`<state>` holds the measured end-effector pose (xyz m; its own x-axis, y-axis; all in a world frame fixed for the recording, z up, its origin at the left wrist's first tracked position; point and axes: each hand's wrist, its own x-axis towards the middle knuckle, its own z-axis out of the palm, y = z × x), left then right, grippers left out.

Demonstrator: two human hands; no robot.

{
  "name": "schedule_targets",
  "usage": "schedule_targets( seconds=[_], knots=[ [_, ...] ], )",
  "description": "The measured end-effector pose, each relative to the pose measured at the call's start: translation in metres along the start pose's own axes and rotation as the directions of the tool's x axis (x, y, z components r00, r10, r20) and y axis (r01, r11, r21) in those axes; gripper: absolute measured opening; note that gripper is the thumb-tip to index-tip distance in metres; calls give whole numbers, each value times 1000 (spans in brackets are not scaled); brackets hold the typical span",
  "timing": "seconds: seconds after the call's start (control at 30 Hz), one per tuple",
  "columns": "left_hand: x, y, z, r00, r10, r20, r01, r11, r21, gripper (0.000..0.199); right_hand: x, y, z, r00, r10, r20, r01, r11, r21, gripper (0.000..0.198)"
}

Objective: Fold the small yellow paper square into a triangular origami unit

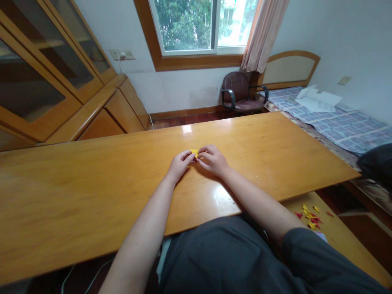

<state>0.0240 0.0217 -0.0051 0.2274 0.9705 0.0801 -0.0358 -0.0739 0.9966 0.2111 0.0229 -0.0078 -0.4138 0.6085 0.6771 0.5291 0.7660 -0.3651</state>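
A small piece of folded yellow paper (194,152) is pinched between my two hands, just above the wooden table (101,183). My left hand (180,163) grips its left side with thumb and fingers closed. On the right side, my right hand (212,160) has its fingers curled and pressed to the paper. The fingers cover much of the paper, so its full shape is hidden.
Several small red and yellow folded paper pieces (310,216) lie on a lower wooden surface (343,232) to my right. Beyond the table stand a brown armchair (237,90) and a bed (339,118). A wooden cabinet (92,118) is at the left.
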Motion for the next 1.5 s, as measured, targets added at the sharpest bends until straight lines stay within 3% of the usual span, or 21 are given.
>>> schedule_targets(
  seconds=[0.17, 0.43, 0.77, 0.97, 1.2, 1.37, 1.5],
  knots=[
    [2, -2, -2, 998, -21, -51, 21, 1000, 14, 33, 1, 0, 0, 999, -38, 9, 38, 999, 35, 9],
    [7, -11, -8, 996, -29, -83, 27, 999, -26, 31, 3, 1, -4, 994, 82, -67, -74, 991, 115, 17],
    [8, -14, -9, 995, -7, -102, 3, 999, -33, 35, 0, 6, 1, 994, 108, -3, -106, 982, 157, 21],
    [9, -13, -8, 992, 27, -124, -19, 998, 65, 36, 0, 7, 0, 995, 99, 32, -103, 982, 159, 22],
    [8, -12, -8, 990, 13, -141, -3, 997, 72, 35, 0, 0, -3, 998, 54, 36, -60, 984, 167, 30],
    [5, -6, -5, 993, 14, -116, -5, 997, 73, 33, 1, -1, -3, 999, 34, 38, -40, 985, 165, 26],
    [4, -2, -3, 994, 45, -104, -26, 984, 178, 34, 0, 0, -1, 996, 62, 59, -71, 983, 169, 23]
  ],
)
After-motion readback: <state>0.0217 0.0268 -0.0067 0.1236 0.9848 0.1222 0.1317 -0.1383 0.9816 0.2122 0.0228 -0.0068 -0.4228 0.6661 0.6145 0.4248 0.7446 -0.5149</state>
